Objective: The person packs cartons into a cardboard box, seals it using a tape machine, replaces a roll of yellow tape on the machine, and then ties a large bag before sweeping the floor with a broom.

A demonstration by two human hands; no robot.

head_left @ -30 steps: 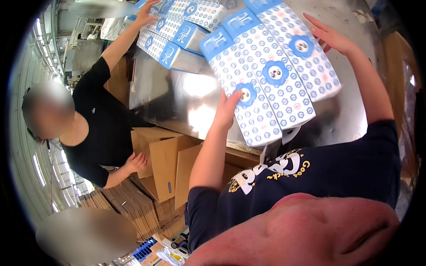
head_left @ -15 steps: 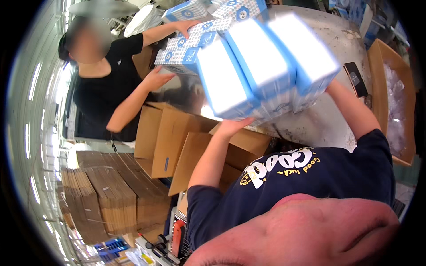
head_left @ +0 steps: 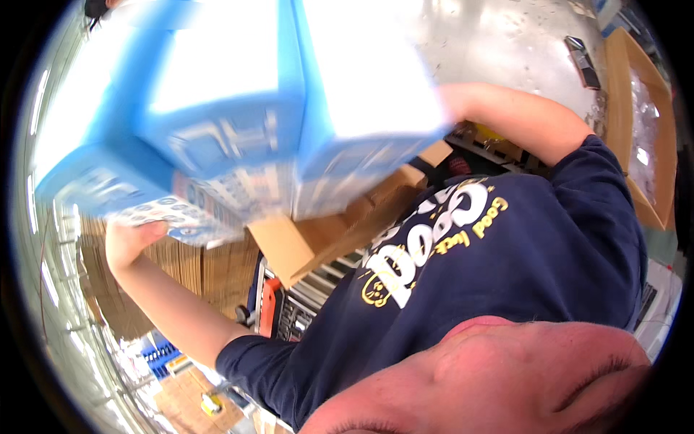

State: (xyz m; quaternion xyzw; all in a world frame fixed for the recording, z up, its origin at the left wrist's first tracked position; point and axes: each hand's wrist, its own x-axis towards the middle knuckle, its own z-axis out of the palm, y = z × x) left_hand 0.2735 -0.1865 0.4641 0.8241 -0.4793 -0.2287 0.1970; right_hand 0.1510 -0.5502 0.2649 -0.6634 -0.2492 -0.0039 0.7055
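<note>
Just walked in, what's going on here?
A person in a dark T-shirt is holding three blue-and-white boxes side by side. The left hand grips the leftmost box; the right hand is mostly hidden at the opposite end, so its grip can't be made out. An open brown carton shows below them in the picture; they aren't in it. A phone lies on the metal table.

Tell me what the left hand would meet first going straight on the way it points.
The leftmost blue-and-white box; the left hand appears to be against its lower side, though blur and hidden fingers leave depth unclear.
</note>
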